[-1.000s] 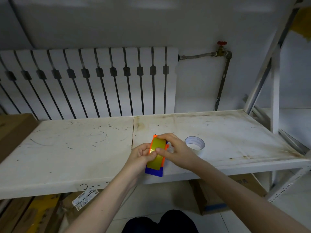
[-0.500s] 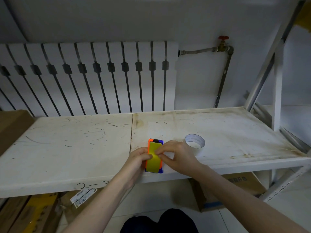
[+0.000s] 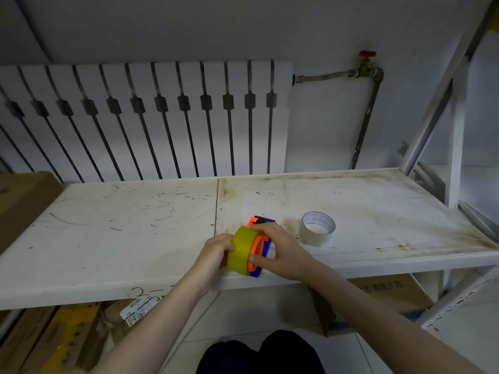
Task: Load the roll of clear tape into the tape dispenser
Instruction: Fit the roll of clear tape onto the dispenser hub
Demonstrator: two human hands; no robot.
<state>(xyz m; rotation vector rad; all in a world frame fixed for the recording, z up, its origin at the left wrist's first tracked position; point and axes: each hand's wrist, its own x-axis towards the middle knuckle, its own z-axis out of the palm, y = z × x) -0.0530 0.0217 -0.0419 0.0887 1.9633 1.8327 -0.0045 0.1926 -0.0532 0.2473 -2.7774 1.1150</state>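
Observation:
A yellowish see-through tape roll [image 3: 239, 251] sits against the left side of an orange and blue tape dispenser [image 3: 259, 245], just above the front edge of the white shelf [image 3: 121, 238]. My left hand [image 3: 213, 256] grips the roll from the left. My right hand [image 3: 282, 252] wraps the dispenser from the right, with its fingers over the top and the thumb on the orange rim. Whether the roll sits fully on the hub is hidden by my hands.
A white tape ring [image 3: 318, 237] lies flat on the shelf just right of my hands. A cardboard box [image 3: 21, 201] stands at the shelf's left end, a white upright post [image 3: 456, 157] at its right. More boxes lie below the shelf.
The dispenser and roll, seen edge-on before, have turned so that the roll's broad curved face shows on the left. Both hands kept their hold and shifted slightly.

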